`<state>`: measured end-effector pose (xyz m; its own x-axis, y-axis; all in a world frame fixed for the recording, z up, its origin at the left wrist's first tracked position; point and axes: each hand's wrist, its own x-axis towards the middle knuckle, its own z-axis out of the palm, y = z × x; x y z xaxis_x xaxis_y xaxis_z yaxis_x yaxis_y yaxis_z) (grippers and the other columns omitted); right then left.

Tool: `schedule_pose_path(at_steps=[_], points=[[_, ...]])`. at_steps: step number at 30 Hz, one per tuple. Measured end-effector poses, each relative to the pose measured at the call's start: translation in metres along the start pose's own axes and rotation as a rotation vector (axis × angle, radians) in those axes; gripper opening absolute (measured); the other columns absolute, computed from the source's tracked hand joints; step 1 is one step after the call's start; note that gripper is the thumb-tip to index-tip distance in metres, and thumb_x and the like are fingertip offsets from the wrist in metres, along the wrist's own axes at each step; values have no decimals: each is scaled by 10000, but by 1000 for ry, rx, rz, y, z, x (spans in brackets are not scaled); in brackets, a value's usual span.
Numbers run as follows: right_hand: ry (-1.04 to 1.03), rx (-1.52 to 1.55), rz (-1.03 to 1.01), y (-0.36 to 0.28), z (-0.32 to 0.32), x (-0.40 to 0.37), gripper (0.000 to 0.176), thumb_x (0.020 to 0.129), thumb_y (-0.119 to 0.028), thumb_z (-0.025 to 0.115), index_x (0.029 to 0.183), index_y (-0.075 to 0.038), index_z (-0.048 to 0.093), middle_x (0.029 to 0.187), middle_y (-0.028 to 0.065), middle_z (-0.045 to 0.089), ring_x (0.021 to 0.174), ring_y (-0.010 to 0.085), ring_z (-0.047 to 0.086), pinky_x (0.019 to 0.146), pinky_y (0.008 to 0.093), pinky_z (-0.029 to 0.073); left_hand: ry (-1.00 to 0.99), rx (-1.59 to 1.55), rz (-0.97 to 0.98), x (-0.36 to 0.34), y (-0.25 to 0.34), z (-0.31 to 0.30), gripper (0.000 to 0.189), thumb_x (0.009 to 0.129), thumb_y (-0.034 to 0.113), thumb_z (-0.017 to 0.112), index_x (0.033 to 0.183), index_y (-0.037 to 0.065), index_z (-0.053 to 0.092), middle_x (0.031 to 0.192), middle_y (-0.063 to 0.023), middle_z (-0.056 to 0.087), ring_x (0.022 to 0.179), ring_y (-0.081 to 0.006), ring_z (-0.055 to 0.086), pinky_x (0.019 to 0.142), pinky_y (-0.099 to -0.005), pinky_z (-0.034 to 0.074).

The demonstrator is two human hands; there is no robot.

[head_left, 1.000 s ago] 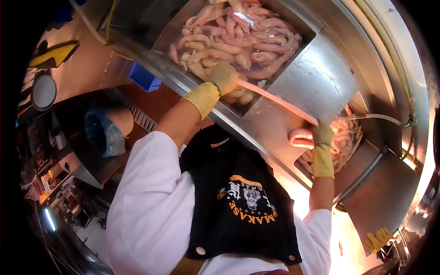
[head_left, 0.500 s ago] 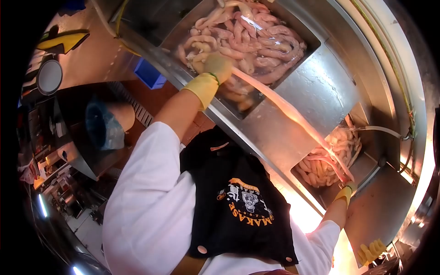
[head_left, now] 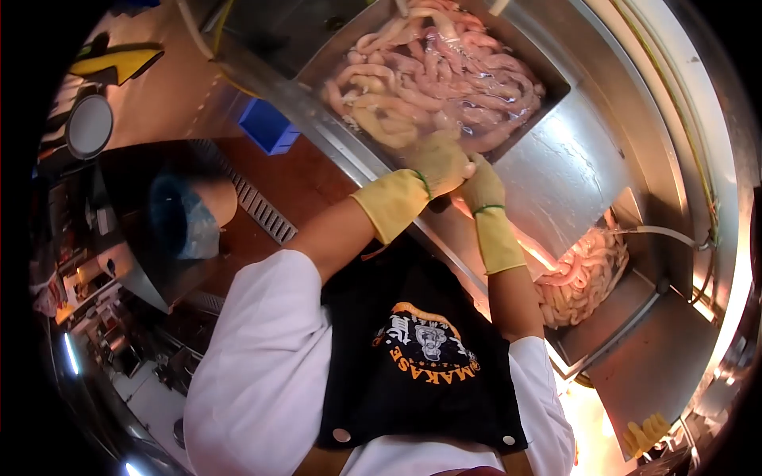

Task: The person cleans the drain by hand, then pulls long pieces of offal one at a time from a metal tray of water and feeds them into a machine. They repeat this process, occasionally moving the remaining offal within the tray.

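Note:
Both my hands wear yellow gloves and meet at the front edge of the left basin (head_left: 520, 147). My left hand (head_left: 440, 165) is closed, with a pale bit of intestine (head_left: 470, 169) at its fingertips. Beside it, my right hand (head_left: 482, 187) is closed round the same intestine. A long pink strand (head_left: 530, 246) runs from under the right glove down to the pile (head_left: 583, 278) in the right basin. Many pink, wet intestines (head_left: 444, 75) lie in water in the left basin. Some of the strand near my hands is hidden by the gloves.
A steel counter (head_left: 556, 159) lies between the basins. A thin hose (head_left: 655, 231) reaches over the right basin. At the left are a blue crate (head_left: 270, 127), a bin with a blue bag (head_left: 178, 218) and a floor drain grate (head_left: 250, 198). Yellow gloves (head_left: 647, 434) lie lower right.
My right hand has moved from the right basin up and left to meet my left hand. My left hand has shifted right and down. The strand no longer stretches taut between them.

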<state>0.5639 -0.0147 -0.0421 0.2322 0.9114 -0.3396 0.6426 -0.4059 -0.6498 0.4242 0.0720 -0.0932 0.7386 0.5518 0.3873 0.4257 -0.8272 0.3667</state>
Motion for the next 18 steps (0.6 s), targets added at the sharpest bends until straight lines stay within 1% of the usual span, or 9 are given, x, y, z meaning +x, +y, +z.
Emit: schedule_pose_path(at_steps=[1,3,5,10,11,12,13,16,18], points=[[-85,-120,124,4,-6,-1,403,872,-273,724,1265,-183,718,1156,189,755,1122,427,698,924,472,556,100,34,-16,-4,-2,8,119,802,304,723,770,200,772,743,-65,704,827,-320,688,794,-477,502],[-82,-209,210,33,-19,-5,332,897,-348,682,1194,-218,757,1125,172,766,1110,410,713,910,490,555,-277,65,-8,5,-4,-14,92,779,266,724,763,188,769,760,-73,718,825,-319,688,808,-475,514],[-80,-295,276,64,-45,-29,273,918,-340,625,1123,-207,748,1127,168,764,1079,421,711,892,519,548,-243,42,-109,-5,-8,-2,92,785,254,718,768,180,769,774,-82,727,833,-319,692,822,-472,519],[43,-400,404,192,-89,-102,302,888,-342,719,1123,-153,738,1025,193,770,1031,417,727,869,493,555,-352,78,-251,-14,-22,29,121,832,246,705,853,203,817,894,-90,786,927,-322,740,852,-457,558],[62,-450,431,226,-105,-124,323,882,-333,753,1110,-105,730,992,212,769,1020,406,737,853,475,561,-601,161,-345,-1,-21,10,153,824,270,721,911,200,825,950,-93,794,983,-318,744,861,-450,563],[158,-278,462,315,-115,-159,317,884,-341,765,1097,-110,725,1058,171,786,992,362,754,828,425,572,-846,248,-437,13,-23,-12,206,816,294,736,969,197,834,1006,-96,801,1039,-313,748,869,-444,568],[143,-154,598,360,-146,-193,369,924,-393,738,1198,-145,738,1182,146,777,1132,270,724,895,434,561,-770,330,-401,6,-41,-14,216,838,285,718,982,181,839,1022,-115,802,1028,-307,756,866,-451,570],[483,177,1088,418,-214,-301,321,945,-230,696,1230,-82,677,1061,148,741,862,284,704,686,420,556,-731,464,-367,-15,-104,-11,223,862,286,705,975,156,847,1073,-144,800,976,-309,767,872,-470,567],[721,388,1347,424,-230,-341,304,960,-121,668,1251,-40,637,981,149,717,683,293,691,547,410,552,-646,474,-350,-11,-107,-26,229,879,279,693,993,140,836,1071,-145,798,961,-313,764,880,-473,561]])
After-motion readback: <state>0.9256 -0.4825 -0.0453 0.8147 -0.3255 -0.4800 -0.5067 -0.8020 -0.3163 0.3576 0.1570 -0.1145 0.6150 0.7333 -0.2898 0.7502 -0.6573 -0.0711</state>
